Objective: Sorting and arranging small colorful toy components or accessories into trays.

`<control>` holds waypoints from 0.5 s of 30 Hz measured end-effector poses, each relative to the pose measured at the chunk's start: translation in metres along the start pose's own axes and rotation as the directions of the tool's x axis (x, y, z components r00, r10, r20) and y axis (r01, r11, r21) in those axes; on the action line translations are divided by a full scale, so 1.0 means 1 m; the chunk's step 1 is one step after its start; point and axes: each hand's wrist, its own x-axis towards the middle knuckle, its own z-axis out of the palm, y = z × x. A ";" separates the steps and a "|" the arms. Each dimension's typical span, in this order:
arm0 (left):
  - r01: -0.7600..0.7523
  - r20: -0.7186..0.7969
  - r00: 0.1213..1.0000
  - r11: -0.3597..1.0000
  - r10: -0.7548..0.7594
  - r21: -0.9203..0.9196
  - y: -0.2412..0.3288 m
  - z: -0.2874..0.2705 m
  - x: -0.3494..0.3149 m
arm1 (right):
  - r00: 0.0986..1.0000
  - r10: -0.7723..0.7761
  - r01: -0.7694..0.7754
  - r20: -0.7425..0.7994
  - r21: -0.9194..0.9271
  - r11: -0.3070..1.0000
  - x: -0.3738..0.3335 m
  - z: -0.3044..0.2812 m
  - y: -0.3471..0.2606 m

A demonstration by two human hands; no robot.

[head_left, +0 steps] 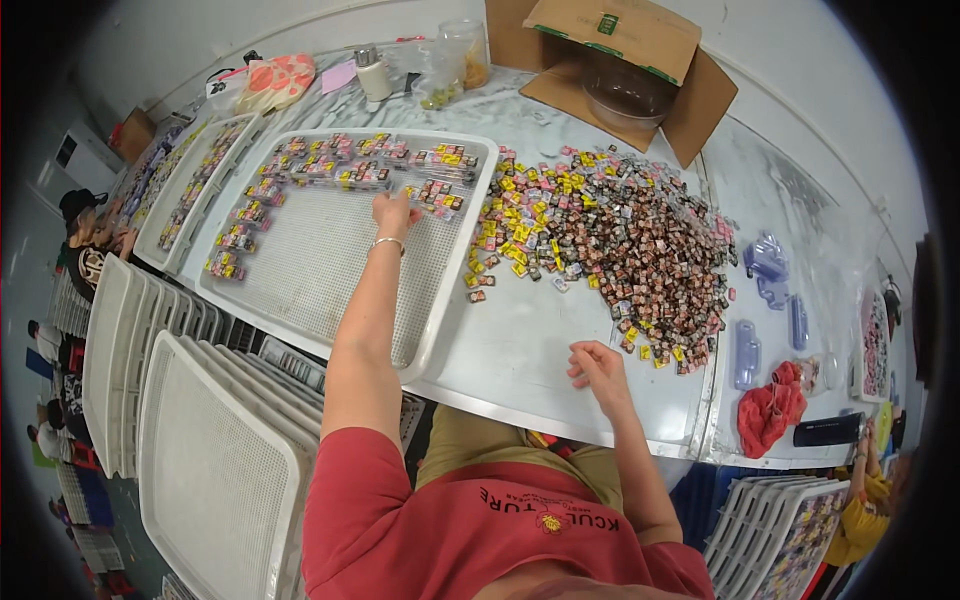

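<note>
Toward two o'clock in white tray point(310, 240), clear pack point(438, 198) lies lengthwise, roughly nine-to-three; our left hand point(395, 214) at its nine-o'clock end, grip we cannot tell. Our right hand point(601, 374), half-open, over table point(510, 345).

A red cloth point(768, 410) and a black slab point(826, 430) lie right of the right hand point(598, 375), a cardboard box point(635, 42) well beyond it; beyond the left hand point(394, 216) stands a white bottle point(373, 83).

Shiny packs point(362, 177) line the top and left of a white tray point(335, 265), upper left; small multicoloured pieces point(645, 250) heap right of centre.
</note>
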 end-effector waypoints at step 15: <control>0.017 0.631 0.759 0.965 0.158 -0.261 -0.067 0.029 0.055 | 0.997 -0.036 0.044 -0.071 0.113 0.993 -0.041 -0.023 0.032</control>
